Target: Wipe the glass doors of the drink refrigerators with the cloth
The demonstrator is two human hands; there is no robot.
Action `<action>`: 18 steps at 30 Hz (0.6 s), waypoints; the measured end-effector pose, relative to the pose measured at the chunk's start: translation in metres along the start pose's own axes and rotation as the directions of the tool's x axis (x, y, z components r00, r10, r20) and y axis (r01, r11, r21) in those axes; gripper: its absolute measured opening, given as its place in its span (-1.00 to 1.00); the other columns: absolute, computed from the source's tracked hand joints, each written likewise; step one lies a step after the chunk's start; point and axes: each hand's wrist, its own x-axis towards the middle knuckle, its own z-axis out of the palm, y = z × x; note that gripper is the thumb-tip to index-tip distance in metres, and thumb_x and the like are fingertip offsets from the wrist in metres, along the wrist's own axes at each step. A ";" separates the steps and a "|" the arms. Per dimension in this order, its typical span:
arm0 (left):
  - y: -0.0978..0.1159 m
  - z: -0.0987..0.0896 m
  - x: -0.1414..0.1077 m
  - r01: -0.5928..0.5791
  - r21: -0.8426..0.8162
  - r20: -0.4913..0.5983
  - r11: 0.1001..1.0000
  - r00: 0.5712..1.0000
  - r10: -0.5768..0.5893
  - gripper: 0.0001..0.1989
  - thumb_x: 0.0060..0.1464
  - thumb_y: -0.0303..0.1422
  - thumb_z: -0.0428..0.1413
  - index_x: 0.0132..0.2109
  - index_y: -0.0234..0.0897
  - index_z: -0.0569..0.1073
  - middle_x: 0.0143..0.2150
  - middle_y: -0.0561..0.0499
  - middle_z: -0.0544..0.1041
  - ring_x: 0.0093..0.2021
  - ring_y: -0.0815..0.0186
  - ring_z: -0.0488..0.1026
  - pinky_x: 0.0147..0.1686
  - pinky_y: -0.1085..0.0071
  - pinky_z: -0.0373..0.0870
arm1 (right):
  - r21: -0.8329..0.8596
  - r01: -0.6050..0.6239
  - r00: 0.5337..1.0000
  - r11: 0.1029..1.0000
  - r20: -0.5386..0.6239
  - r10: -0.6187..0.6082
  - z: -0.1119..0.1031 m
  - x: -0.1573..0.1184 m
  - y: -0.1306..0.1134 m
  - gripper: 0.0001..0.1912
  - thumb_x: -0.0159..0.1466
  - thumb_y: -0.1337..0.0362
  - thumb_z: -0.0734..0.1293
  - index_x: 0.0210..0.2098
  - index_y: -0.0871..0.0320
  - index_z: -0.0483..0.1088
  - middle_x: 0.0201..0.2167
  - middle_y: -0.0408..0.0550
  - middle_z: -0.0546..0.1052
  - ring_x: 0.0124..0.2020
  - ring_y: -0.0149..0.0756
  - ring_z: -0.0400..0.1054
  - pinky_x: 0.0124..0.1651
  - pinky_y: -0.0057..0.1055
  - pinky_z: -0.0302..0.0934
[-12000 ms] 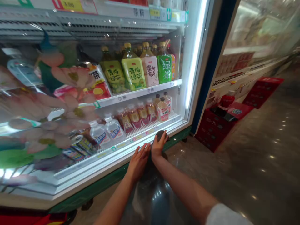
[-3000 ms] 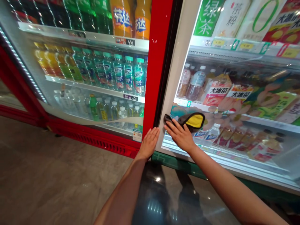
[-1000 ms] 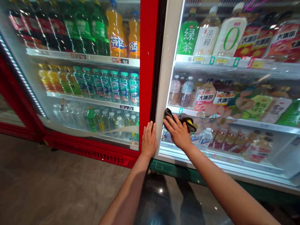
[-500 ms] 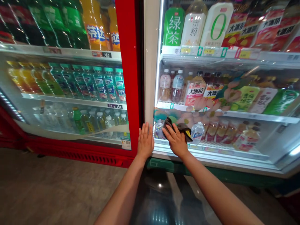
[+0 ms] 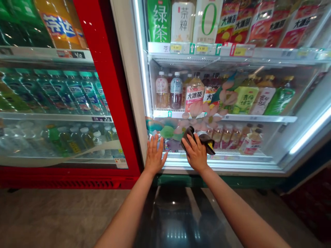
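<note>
My left hand lies flat on the lower left of the glass door of the white-framed fridge, fingers spread, holding nothing. To its right, my right hand presses a dark cloth with a yellow patch against the same glass. The cloth is bunched under the fingers and sticks out on both sides of them. A flower decal on the glass is just above the cloth. Behind the glass stand bottled drinks, among them an iced tea bottle.
A red-framed fridge with bottles stands at the left. Beneath the white-framed fridge runs a green base. Below my hands is a dark glossy surface, with brown floor to its left.
The view has shifted right, bringing the white-framed fridge further into it. My left hand has moved from the door's edge onto the glass, its fingers wider apart. The cloth remains under my right hand.
</note>
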 end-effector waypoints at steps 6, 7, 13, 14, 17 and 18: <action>0.024 0.015 0.020 0.083 0.015 -0.081 0.996 0.993 -0.082 -0.09 0.24 -0.32 0.19 0.54 -0.25 -0.15 0.57 -0.33 -0.25 0.55 -0.17 -0.41 0.43 -0.34 -0.22 | -0.021 0.093 0.992 0.995 0.083 -0.091 -0.010 0.007 0.009 -0.30 0.34 0.46 0.18 0.42 -0.12 0.17 0.46 -0.06 0.21 0.52 -0.04 -0.14 0.14 -0.10 0.19; 0.026 0.016 0.023 0.082 0.020 -0.093 0.996 0.992 -0.080 -0.09 0.24 -0.31 0.18 0.54 -0.25 -0.16 0.58 -0.33 -0.27 0.55 -0.18 -0.40 0.42 -0.35 -0.23 | -0.031 0.045 0.998 0.999 0.050 -0.043 -0.016 0.014 0.017 -0.31 0.34 0.42 0.20 0.43 -0.10 0.17 0.47 -0.04 0.19 0.52 -0.01 -0.14 0.13 -0.10 0.19; 0.036 0.021 0.036 0.043 0.032 -0.098 0.999 0.994 -0.039 -0.12 0.26 -0.30 0.17 0.54 -0.16 -0.14 0.58 -0.27 -0.22 0.55 -0.16 -0.39 0.43 -0.35 -0.24 | -0.056 -0.100 0.991 0.993 -0.095 0.094 -0.021 -0.008 0.053 -0.41 0.35 0.30 0.29 0.37 0.03 0.28 0.42 0.14 0.27 0.51 0.10 -0.10 0.06 -0.16 0.23; 0.039 0.022 0.038 0.045 0.030 -0.098 0.999 0.994 -0.042 -0.12 0.26 -0.28 0.16 0.54 -0.15 -0.14 0.58 -0.27 -0.21 0.55 -0.15 -0.39 0.43 -0.34 -0.25 | -0.056 -0.071 0.995 0.996 -0.074 0.067 -0.019 -0.014 0.052 -0.42 0.36 0.29 0.29 0.37 0.01 0.29 0.41 0.13 0.28 0.50 0.10 -0.10 0.06 -0.16 0.23; 0.049 0.029 0.043 0.037 0.022 -0.100 0.999 0.994 -0.034 -0.06 0.27 -0.18 0.15 0.54 -0.24 -0.24 0.57 -0.32 -0.16 0.55 -0.14 -0.37 0.43 -0.33 -0.31 | -0.054 0.031 0.999 0.998 0.036 -0.029 -0.019 -0.008 0.049 -0.46 0.43 0.23 0.24 0.39 -0.12 0.24 0.44 0.02 0.25 0.51 0.03 -0.08 0.11 -0.14 0.22; 0.052 0.032 0.044 0.034 0.021 -0.103 0.999 0.994 -0.032 -0.03 0.26 -0.15 0.15 0.54 -0.28 -0.27 0.57 -0.35 -0.15 0.55 -0.14 -0.36 0.44 -0.32 -0.32 | -0.055 0.040 0.998 0.998 0.056 -0.037 -0.023 -0.002 0.053 -0.46 0.45 0.21 0.22 0.40 -0.15 0.22 0.45 -0.01 0.22 0.51 0.02 -0.09 0.13 -0.12 0.22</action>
